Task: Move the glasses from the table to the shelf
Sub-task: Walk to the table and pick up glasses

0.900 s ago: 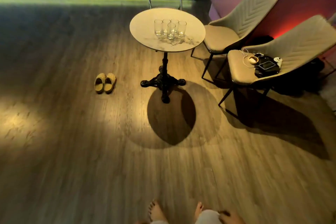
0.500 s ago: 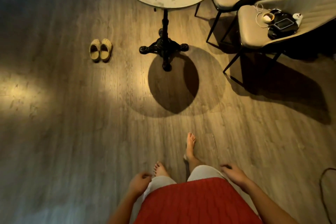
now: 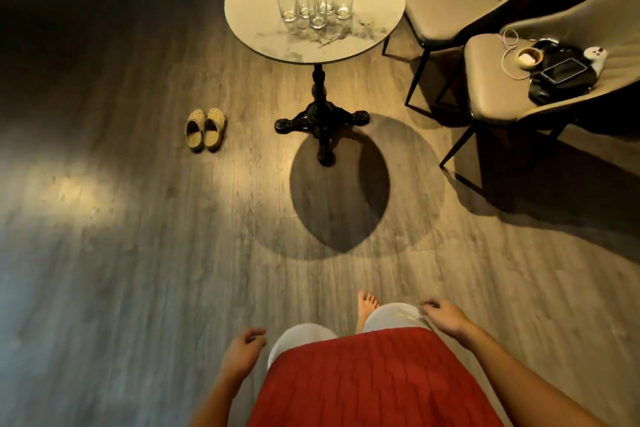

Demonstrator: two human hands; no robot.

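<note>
Clear glass: five tall glasses (image 3: 316, 0) stand upright in a tight cluster on the round worktop (image 3: 249, 14), a little toward its far edge and near its middle from side to side. Four stand in a shallow arc; the fifth stands in front of them, nearest the camera. All look empty. Grey smudges mark the worktop surface toward its near edge. No shelf in view.

Worktop sits on a single black column with a spreading iron foot (image 3: 322, 121); its round shadow lies on the wood-plank floor (image 3: 121, 253) just this side of the foot.

Right of the worktop, two padded beige chairs. Far chair (image 3: 446, 0) has a bare seat. Near chair (image 3: 491, 80) carries a small heap on its seat: a dark bag (image 3: 557, 87) with a phone (image 3: 563, 70) lying on top, a white cable (image 3: 509, 48), a small round case and a small white item beside them.

Left of the iron foot, well apart from it, a pair of tan clogs (image 3: 205, 129) sits side by side on the floor.

Person stands well short of the worktop, red top and pale trousers at the bottom edge, one bare foot (image 3: 366, 305) forward. Left hand (image 3: 242, 352) hangs by the left thigh, fingers loosely curled, holding nothing. Right hand (image 3: 445, 317) hangs by the right thigh, fingers loosely bent, also empty. Both hands well apart from the glasses.
</note>
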